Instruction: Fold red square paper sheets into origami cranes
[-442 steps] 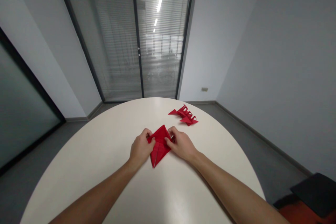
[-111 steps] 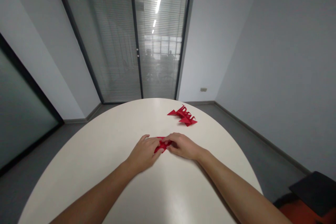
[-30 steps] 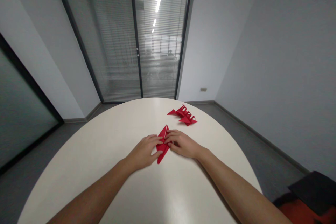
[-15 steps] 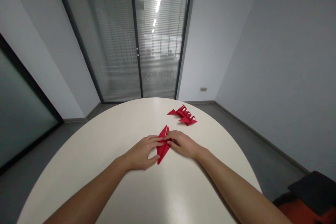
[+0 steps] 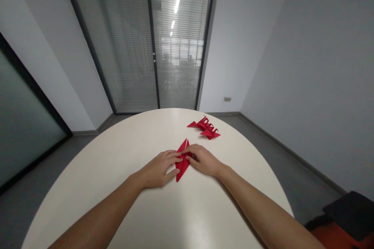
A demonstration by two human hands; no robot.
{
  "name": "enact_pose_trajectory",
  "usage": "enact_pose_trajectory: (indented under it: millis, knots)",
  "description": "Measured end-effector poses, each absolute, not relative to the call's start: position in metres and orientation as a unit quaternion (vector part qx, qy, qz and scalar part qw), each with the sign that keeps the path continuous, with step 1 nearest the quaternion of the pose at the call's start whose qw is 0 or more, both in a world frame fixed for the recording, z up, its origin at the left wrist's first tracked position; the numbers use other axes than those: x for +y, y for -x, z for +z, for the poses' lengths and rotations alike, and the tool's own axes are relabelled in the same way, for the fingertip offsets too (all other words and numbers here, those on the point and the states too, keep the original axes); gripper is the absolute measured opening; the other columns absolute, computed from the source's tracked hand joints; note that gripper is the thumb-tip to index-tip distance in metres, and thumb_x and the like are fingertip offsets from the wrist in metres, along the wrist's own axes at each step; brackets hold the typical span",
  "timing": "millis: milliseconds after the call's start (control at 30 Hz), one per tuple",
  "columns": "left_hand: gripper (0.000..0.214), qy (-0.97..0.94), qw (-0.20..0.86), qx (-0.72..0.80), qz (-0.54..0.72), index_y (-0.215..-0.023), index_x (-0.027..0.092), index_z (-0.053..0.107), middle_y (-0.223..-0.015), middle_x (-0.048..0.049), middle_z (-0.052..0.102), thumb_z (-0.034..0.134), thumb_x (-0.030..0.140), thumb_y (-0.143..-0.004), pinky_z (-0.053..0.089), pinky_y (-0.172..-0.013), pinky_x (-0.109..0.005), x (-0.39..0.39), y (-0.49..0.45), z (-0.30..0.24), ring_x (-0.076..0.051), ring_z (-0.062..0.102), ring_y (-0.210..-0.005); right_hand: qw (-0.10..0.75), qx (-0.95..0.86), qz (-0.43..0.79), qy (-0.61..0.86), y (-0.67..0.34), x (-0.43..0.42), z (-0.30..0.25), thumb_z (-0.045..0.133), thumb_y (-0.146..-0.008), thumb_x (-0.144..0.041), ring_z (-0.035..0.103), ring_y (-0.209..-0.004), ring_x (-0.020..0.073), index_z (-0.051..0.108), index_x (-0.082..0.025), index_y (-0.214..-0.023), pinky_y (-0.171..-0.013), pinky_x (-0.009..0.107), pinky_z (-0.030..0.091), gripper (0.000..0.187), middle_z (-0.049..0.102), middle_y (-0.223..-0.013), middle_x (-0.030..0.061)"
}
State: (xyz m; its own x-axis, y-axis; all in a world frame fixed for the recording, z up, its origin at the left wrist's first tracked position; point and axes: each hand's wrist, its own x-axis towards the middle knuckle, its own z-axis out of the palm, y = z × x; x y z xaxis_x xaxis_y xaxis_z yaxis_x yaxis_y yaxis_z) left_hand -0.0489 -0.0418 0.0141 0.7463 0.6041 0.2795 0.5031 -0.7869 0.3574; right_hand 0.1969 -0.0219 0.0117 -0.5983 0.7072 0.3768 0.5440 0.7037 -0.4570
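A piece of red folded paper (image 5: 182,170) lies on the table between my two hands, a long diamond shape with a narrow split at its far tip. From the left, my left hand (image 5: 160,168) lies on it with fingers stretched out over its left side and the thumb apart near the lower point. On the right side, my right hand (image 5: 203,159) has its fingers and thumb bent together at the paper's edge, pinching it. The fingers hide part of the folds in the middle.
Beyond my right hand, several red origami cranes (image 5: 207,128) sit bunched in a row on the round white table (image 5: 131,140). Glass panels with blinds (image 5: 131,66) stand behind the table. A black and orange object (image 5: 350,214), perhaps a chair, is at the lower right.
Both hands stay on the paper with only slight finger movement; the right index finger lies a little straighter across it. The whole view has shifted slightly.
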Motion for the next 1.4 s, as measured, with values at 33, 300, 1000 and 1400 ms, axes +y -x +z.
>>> enact_pose_trajectory:
  millis: [33,300,1000,1400]
  knots:
    - [0.040,-0.920,0.128,0.309,0.203,-0.137,0.023,0.056,-0.141,-0.0102,0.060,0.053,0.029,-0.097,0.041,-0.113,-0.047,-0.042,0.048,0.013,-0.026,0.051,-0.133,0.276,-0.879,0.149,0.358,-0.196,-0.022,0.011,0.059,-0.090,-0.012,0.063,-0.096,0.0217,0.069,-0.020,-0.115,-0.090,0.037,0.048,0.027,0.072,-0.106,0.0088]
    - [0.049,-0.936,0.108,0.285,0.176,-0.143,0.032,0.052,-0.146,-0.0063,0.056,0.057,0.027,-0.095,0.038,-0.115,-0.049,-0.046,0.048,0.017,-0.027,0.048,-0.136,0.282,-0.871,0.141,0.377,-0.195,-0.022,0.004,0.060,-0.088,-0.011,0.061,-0.092,0.0205,0.066,-0.018,-0.111,-0.085,0.035,0.047,0.024,0.070,-0.103,0.0075]
    - [0.057,-0.944,0.027,0.312,0.105,-0.145,0.015,0.050,-0.148,-0.0170,0.053,0.053,0.044,-0.096,0.039,-0.114,-0.049,-0.057,0.035,0.017,-0.031,0.049,-0.137,0.235,-0.891,0.066,0.382,-0.198,-0.024,0.014,0.058,-0.094,-0.020,0.064,-0.100,0.0236,0.076,-0.019,-0.105,-0.091,0.037,0.050,0.021,0.074,-0.106,0.0092]
    - [0.046,-0.945,-0.012,0.307,0.111,-0.136,0.014,0.058,-0.140,-0.0138,0.061,0.050,0.019,-0.091,0.041,-0.111,-0.047,-0.055,0.034,0.022,-0.029,0.053,-0.132,0.210,-0.922,0.073,0.317,-0.196,-0.020,0.014,0.051,-0.100,-0.023,0.054,-0.132,0.0272,0.070,-0.018,-0.124,-0.116,0.049,0.039,0.031,0.065,-0.135,0.0130]
